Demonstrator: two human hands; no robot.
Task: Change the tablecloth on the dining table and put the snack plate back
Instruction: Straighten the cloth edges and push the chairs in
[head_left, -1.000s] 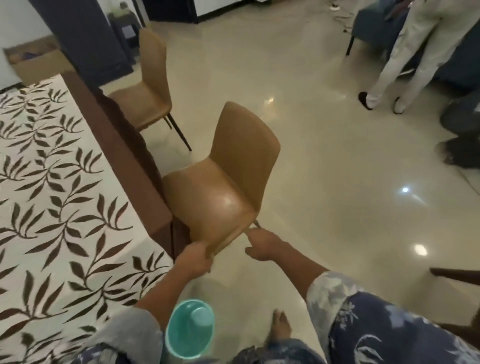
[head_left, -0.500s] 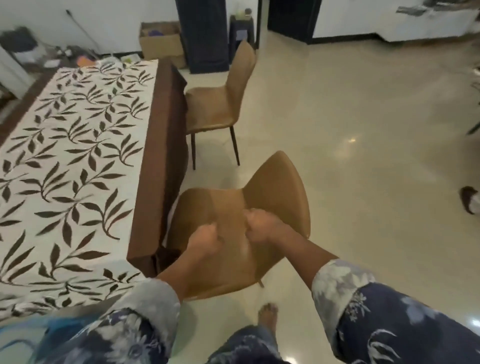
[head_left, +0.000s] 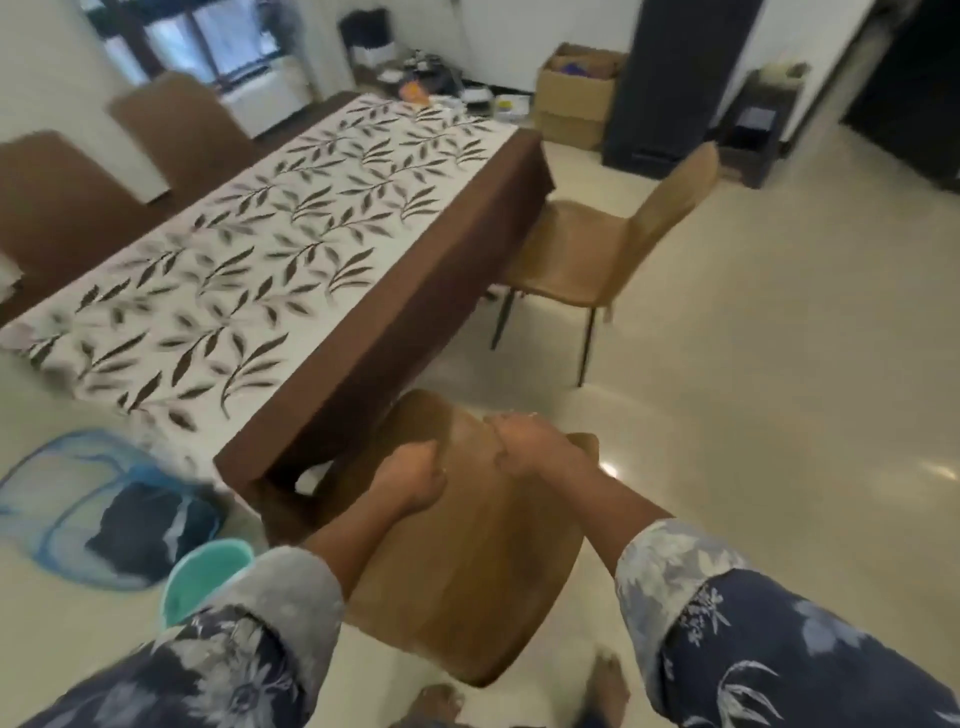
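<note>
Hands, left (head_left: 415, 480) and right (head_left: 524, 447), clench the blurred chair (head_left: 467, 582) at the bench (head_left: 363, 358) corner, a second chair (head_left: 587, 260) beyond.

The dining table (head_left: 291, 457) carries a white tablecloth (head_left: 249, 249) with a dark leaf pattern and brown border hanging over its edges, while the glossy cream floor (head_left: 753, 389) bears tan chairs, a blue mesh cover (head_left: 78, 499), a teal bowl (head_left: 202, 577) and cardboard boxes (head_left: 571, 98).
</note>
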